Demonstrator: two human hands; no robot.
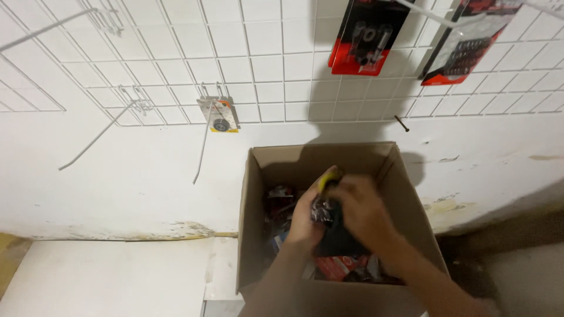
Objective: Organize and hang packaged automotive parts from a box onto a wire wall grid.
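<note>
Both my hands are inside an open cardboard box (405,194) that stands against a white wall. My left hand (306,216) and my right hand (361,211) together grip a packaged tool (329,217) with a yellow handle tip and a black body, held above the box's contents. Red and black packaged items (338,267) lie in the bottom of the box, partly hidden by my arms.
A white wire grid panel (264,64) hangs on the wall with empty hooks (94,144) at left. A small carded item (220,114) hangs at its centre, and two red-and-black blister packs (367,38) (467,41) hang at the upper right. A white shelf surface (106,276) lies left of the box.
</note>
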